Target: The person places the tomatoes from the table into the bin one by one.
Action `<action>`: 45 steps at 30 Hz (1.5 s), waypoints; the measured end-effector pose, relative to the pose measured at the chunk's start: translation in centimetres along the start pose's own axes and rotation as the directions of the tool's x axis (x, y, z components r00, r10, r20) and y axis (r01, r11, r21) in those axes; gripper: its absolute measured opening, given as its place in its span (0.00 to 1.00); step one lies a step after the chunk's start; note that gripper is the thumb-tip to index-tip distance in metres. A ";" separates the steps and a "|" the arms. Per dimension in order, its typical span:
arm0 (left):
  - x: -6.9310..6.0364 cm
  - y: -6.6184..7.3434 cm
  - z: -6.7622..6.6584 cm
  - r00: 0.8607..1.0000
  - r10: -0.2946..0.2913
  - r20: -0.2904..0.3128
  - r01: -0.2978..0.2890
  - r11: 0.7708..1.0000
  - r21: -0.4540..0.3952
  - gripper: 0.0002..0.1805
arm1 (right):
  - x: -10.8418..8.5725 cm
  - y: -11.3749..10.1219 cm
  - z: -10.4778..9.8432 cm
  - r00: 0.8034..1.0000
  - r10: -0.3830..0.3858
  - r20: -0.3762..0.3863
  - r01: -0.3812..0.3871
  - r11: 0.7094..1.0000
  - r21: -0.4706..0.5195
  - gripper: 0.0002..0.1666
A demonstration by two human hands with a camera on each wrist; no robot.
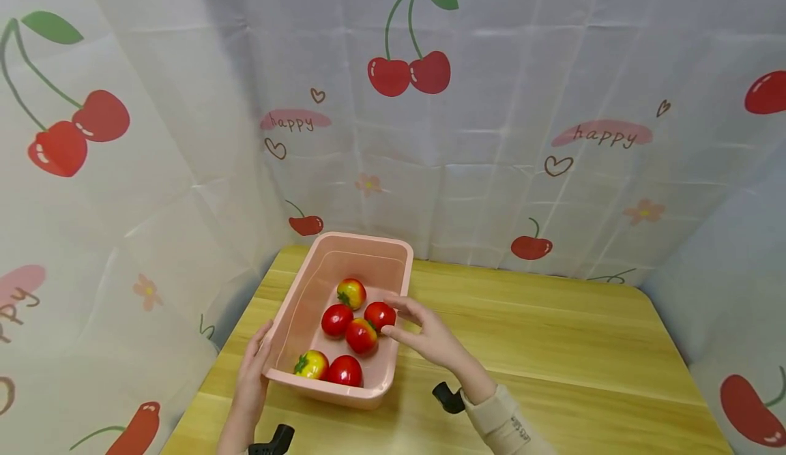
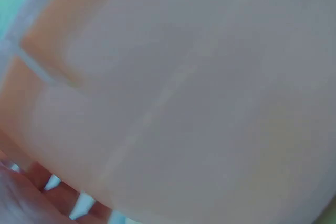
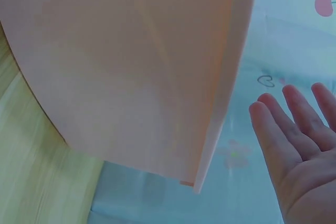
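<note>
A pink plastic bin (image 1: 295, 312) stands on the table, holding several shiny tomato-like fruits. Some are mostly red, like the red tomato (image 1: 345, 371); others mix red and yellow with green leafy tops, like the yellow-red tomato (image 1: 312, 365). Along the bin's left side, my left hand (image 1: 250, 366) touches the outer wall with fingers extended. The left wrist view shows part of that hand (image 2: 26, 198) against the bin's wall. My right hand (image 1: 432, 335) is over the right rim, thumb and fingers spread beside the rightmost tomato (image 1: 380, 314). No grip shows in the right wrist view, where the fingers are apart.
The wooden table (image 1: 540, 353) extends to the right of the bin. A white curtain (image 1: 467, 141) printed with cherries hangs behind it, with further curtain on both sides. Black wrist mounts show on the left wrist (image 1: 273, 441) and right wrist (image 1: 449, 398).
</note>
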State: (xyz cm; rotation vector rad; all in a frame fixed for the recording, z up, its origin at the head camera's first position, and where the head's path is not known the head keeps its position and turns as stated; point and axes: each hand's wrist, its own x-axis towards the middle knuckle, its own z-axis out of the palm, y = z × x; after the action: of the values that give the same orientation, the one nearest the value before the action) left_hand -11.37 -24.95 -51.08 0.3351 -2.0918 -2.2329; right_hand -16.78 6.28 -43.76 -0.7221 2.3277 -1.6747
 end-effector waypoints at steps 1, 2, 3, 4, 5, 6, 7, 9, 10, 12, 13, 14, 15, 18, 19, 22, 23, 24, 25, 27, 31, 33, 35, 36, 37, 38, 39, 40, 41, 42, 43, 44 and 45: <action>0.2 0.1 -0.1 1.000 -0.013 0.001 0.013 1.000 0.012 0.32 | 0.0 0.0 -0.1 1.000 0.003 0.000 -0.003 1.000 0.000 0.31; 0.4 0.3 -0.2 1.000 -0.024 -0.001 0.024 0.999 0.026 0.32 | 0.1 0.0 -0.2 1.000 0.004 -0.003 -0.004 1.000 -0.004 0.30; 0.7 0.3 -0.2 0.999 -0.034 -0.001 0.034 0.999 0.041 0.33 | 0.1 0.4 -0.3 1.000 0.005 -0.010 -0.005 1.000 -0.001 0.30; 1.2 -0.3 -0.6 1.000 -0.013 -0.002 0.013 0.998 0.063 0.32 | 0.2 0.9 -0.3 1.000 -0.002 -0.018 0.002 1.000 0.004 0.30; 1.6 -0.4 -0.7 1.000 -0.013 0.001 0.013 0.995 0.095 0.33 | 0.2 1.5 -0.4 1.000 -0.008 -0.028 0.008 1.000 0.012 0.30; 1.8 -0.4 -0.7 1.000 -0.011 0.001 0.011 0.993 0.121 0.33 | 0.1 1.6 -0.6 0.999 -0.016 -0.036 0.017 1.000 0.018 0.29; 2.2 -0.6 -0.8 1.000 0.000 -0.008 0.002 0.984 0.179 0.33 | 0.0 1.6 -0.8 0.999 -0.022 -0.045 0.022 1.000 0.016 0.29; 2.5 -0.3 -0.7 1.000 0.009 -0.004 -0.008 0.970 0.243 0.33 | -0.2 1.7 -1.2 0.998 -0.028 -0.064 0.029 0.999 0.015 0.28; 2.7 -0.5 -0.7 0.999 0.035 -0.013 -0.030 0.957 0.289 0.31 | -0.4 1.7 -1.4 0.997 -0.032 -0.074 0.033 0.999 0.010 0.28; 2.3 1.1 0.1 1.000 0.016 -0.016 -0.009 0.931 0.364 0.33 | -0.6 1.7 -1.9 0.995 -0.034 -0.095 0.033 0.999 -0.005 0.29; 2.2 1.8 0.4 1.000 0.016 -0.021 -0.007 0.916 0.402 0.34 | -0.7 1.7 -2.1 0.994 -0.031 -0.106 0.029 0.999 -0.014 0.29; 1.9 2.6 0.8 1.000 0.011 -0.013 -0.004 0.910 0.416 0.35 | -0.8 1.7 -2.4 0.992 -0.027 -0.119 0.025 0.999 -0.023 0.29; 1.7 3.4 1.1 1.000 0.009 -0.014 -0.002 0.889 0.458 0.36 | -1.0 1.7 -2.6 0.991 -0.026 -0.132 0.021 0.999 -0.035 0.29; 0.9 5.9 2.3 1.000 0.013 0.007 -0.014 0.814 0.581 0.39 | -1.4 1.6 -3.3 0.985 -0.002 -0.170 -0.009 0.998 -0.064 0.28; 0.7 6.5 2.7 0.999 0.031 0.012 -0.032 0.788 0.615 0.39 | -1.6 1.5 -3.5 0.983 0.005 -0.181 -0.018 0.998 -0.068 0.27; 0.4 7.9 4.0 0.994 0.102 0.038 -0.100 0.713 0.694 0.38 | -2.1 1.3 -4.2 0.978 0.018 -0.208 -0.039 0.994 -0.099 0.27; 0.2 8.2 4.5 0.992 0.120 0.049 -0.119 0.694 0.710 0.38 | -2.2 1.3 -4.4 0.977 0.022 -0.214 -0.047 0.993 -0.113 0.28; 0.1 8.5 4.9 0.988 0.141 0.061 -0.141 0.675 0.724 0.37 | -2.4 1.2 -4.6 0.975 0.029 -0.222 -0.058 0.990 -0.128 0.29; 0.0 8.7 5.4 0.985 0.156 0.074 -0.160 0.659 0.735 0.37 | -2.6 1.1 -4.8 0.973 0.037 -0.229 -0.072 0.987 -0.145 0.29; -0.1 9.1 6.3 0.977 0.184 0.105 -0.199 0.621 0.758 0.36 | -3.0 1.0 -5.3 0.968 0.064 -0.243 -0.111 0.977 -0.181 0.31; -0.3 9.7 8.2 0.951 0.253 0.178 -0.295 0.571 0.766 0.34 | -3.8 0.7 -6.2 0.956 0.116 -0.270 -0.182 0.955 -0.233 0.34; -0.3 9.8 9.2 0.935 0.285 0.210 -0.339 0.548 0.764 0.34 | -4.1 0.6 -6.6 0.949 0.133 -0.286 -0.212 0.940 -0.266 0.35; -0.3 9.8 10.1 0.922 0.305 0.237 -0.371 0.527 0.765 0.34 | -4.5 0.7 -7.0 0.943 0.140 -0.303 -0.237 0.919 -0.314 0.38; -0.3 9.7 10.6 0.916 0.314 0.251 -0.386 0.512 0.768 0.35 | -4.7 0.7 -7.1 0.941 0.137 -0.310 -0.245 0.908 -0.339 0.39; -0.2 9.6 11.1 0.909 0.320 0.266 -0.401 0.498 0.769 0.34 | -4.9 0.8 -7.3 0.939 0.132 -0.316 -0.249 0.897 -0.366 0.40; -0.2 9.4 11.6 0.902 0.329 0.281 -0.417 0.486 0.768 0.34 | -5.1 0.9 -7.3 0.939 0.123 -0.320 -0.251 0.884 -0.394 0.41; -0.2 9.3 12.1 0.891 0.340 0.300 -0.437 0.471 0.766 0.34 | -5.3 1.0 -7.4 0.940 0.112 -0.322 -0.249 0.872 -0.422 0.42; -0.1 9.1 12.7 0.879 0.353 0.321 -0.461 0.458 0.760 0.33 | -5.5 1.1 -7.5 0.941 0.100 -0.325 -0.245 0.860 -0.447 0.42; 0.0 9.0 13.2 0.864 0.367 0.344 -0.487 0.442 0.753 0.32 | -5.7 1.2 -7.6 0.942 0.082 -0.327 -0.237 0.849 -0.471 0.43; 0.1 8.8 13.7 0.852 0.379 0.362 -0.508 0.429 0.747 0.31 | -5.8 1.3 -7.7 0.941 0.066 -0.332 -0.234 0.837 -0.495 0.44; 0.1 8.7 14.2 0.840 0.389 0.379 -0.527 0.420 0.739 0.31 | -6.0 1.4 -7.8 0.940 0.051 -0.337 -0.230 0.824 -0.517 0.45; 0.2 8.6 14.8 0.831 0.394 0.394 -0.543 0.416 0.729 0.31 | -6.1 1.5 -7.8 0.938 0.036 -0.346 -0.229 0.811 -0.538 0.45; 0.3 8.5 15.3 0.822 0.396 0.409 -0.557 0.412 0.721 0.31 | -6.2 1.6 -7.9 0.935 0.021 -0.354 -0.229 0.799 -0.557 0.46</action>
State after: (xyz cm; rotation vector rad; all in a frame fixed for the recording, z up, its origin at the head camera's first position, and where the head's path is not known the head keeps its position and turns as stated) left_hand -15.58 -10.73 -41.85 -0.4413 -2.7289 -0.8538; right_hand -15.17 16.32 -43.32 -0.3610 3.1137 -1.0547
